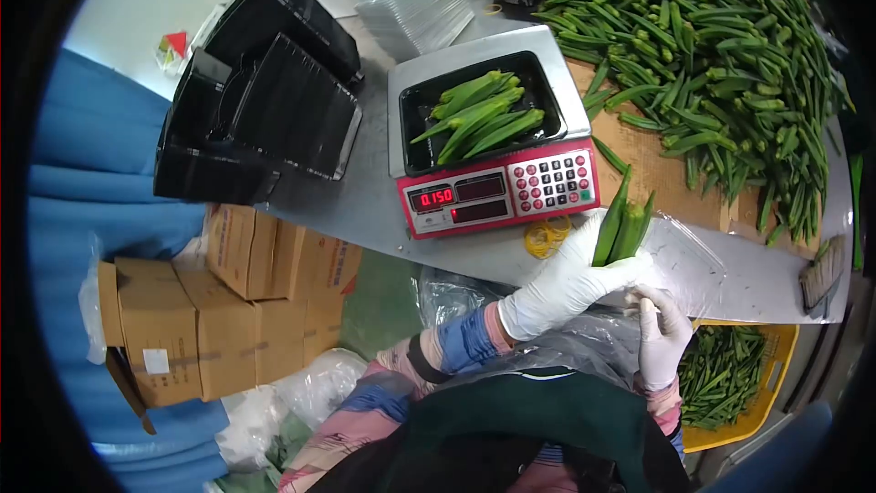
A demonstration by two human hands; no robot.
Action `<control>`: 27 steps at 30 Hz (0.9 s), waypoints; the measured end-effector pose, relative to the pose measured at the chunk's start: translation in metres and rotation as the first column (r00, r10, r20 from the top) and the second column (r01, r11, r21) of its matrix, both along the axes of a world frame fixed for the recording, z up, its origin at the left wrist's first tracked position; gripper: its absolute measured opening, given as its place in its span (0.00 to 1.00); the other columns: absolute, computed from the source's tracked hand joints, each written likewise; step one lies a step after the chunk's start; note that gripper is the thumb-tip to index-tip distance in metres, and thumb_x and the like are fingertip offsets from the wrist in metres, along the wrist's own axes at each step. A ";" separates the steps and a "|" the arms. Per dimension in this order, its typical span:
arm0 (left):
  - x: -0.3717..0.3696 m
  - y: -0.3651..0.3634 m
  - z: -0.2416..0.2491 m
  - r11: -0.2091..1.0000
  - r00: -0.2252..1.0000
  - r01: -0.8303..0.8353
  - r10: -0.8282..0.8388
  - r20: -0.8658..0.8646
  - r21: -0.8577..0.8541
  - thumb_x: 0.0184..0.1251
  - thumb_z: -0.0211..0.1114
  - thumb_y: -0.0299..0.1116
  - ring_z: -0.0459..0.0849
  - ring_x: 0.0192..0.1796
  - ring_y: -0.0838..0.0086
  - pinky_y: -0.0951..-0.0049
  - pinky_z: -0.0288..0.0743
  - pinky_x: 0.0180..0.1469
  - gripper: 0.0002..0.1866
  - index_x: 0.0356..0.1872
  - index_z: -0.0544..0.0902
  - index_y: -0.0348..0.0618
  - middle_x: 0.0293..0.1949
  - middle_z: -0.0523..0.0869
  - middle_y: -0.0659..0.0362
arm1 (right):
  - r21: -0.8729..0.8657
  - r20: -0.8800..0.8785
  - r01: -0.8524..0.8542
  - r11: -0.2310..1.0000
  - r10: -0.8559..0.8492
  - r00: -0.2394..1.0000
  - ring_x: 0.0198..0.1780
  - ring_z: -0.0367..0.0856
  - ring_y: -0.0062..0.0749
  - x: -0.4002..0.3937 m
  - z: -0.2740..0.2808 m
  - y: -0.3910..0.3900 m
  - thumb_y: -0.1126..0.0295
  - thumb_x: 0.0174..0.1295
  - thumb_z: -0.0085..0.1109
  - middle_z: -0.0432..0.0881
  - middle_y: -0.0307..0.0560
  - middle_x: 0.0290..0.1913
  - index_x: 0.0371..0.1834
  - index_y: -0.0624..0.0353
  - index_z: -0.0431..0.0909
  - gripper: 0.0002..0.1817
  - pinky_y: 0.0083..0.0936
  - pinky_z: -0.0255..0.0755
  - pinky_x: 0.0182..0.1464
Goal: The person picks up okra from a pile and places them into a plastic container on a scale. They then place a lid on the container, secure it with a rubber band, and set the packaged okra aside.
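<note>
My left hand (pixel 568 276), in a white glove, is closed around a few green okra pods (pixel 622 230), which stick up past the fingers. Just below and to the right is my right hand (pixel 664 340), also gloved, its fingers curled together close to the left hand; what they hold, if anything, I cannot make out. Ahead of the hands stands a red digital scale (pixel 501 204) with a display reading 0.150. On its metal plate sits a black tray (pixel 548 91) with several okra pods (pixel 479 114) lying in it.
A large okra pile (pixel 712 64) covers cardboard at the right. Black tray stacks (pixel 292 110) and clear plastic lids (pixel 415 5) stand left and behind. A yellow crate (pixel 783 374) of okra is below right. Rubber bands (pixel 546 237) lie by the scale; cardboard boxes (pixel 160 329) are lower left.
</note>
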State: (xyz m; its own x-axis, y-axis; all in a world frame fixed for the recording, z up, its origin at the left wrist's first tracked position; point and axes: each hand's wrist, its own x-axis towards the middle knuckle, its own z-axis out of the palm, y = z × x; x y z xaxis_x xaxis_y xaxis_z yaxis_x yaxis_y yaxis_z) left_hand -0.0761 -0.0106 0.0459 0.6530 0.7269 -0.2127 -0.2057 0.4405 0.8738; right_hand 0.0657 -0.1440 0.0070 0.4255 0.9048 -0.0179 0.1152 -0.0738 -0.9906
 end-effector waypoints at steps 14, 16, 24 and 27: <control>-0.129 0.193 0.049 0.092 0.639 0.615 0.524 -0.563 0.783 0.71 0.68 0.34 0.78 0.68 0.56 0.64 0.70 0.71 0.34 0.76 0.67 0.42 0.66 0.80 0.45 | 0.008 -0.015 -0.059 0.998 0.059 0.998 0.37 0.85 0.25 -0.016 0.000 0.008 0.82 0.72 0.58 0.88 0.47 0.39 0.54 0.65 0.84 0.11 0.21 0.80 0.43; -0.118 0.183 0.036 0.106 0.484 0.730 0.617 -0.620 0.676 0.77 0.61 0.42 0.70 0.74 0.48 0.59 0.62 0.76 0.34 0.79 0.63 0.44 0.73 0.70 0.40 | 0.004 0.001 -0.060 0.998 0.060 0.998 0.37 0.85 0.25 -0.015 0.002 0.008 0.81 0.72 0.57 0.88 0.46 0.39 0.55 0.65 0.84 0.12 0.21 0.80 0.43; -0.166 0.200 0.099 0.365 0.672 0.381 0.522 -0.525 0.850 0.82 0.58 0.35 0.72 0.74 0.69 0.70 0.62 0.76 0.26 0.74 0.71 0.37 0.73 0.75 0.51 | -0.045 -0.018 0.012 0.999 -0.013 1.000 0.37 0.85 0.23 -0.012 0.000 0.002 0.80 0.74 0.57 0.88 0.46 0.40 0.55 0.65 0.84 0.11 0.21 0.80 0.45; -0.189 0.189 0.116 0.361 0.608 0.412 0.574 -0.548 0.836 0.82 0.58 0.37 0.74 0.72 0.69 0.71 0.64 0.75 0.26 0.74 0.71 0.37 0.71 0.77 0.51 | -0.076 -0.015 0.004 0.997 -0.005 1.000 0.38 0.85 0.23 -0.015 -0.002 0.003 0.79 0.74 0.57 0.88 0.46 0.42 0.56 0.64 0.84 0.11 0.21 0.80 0.45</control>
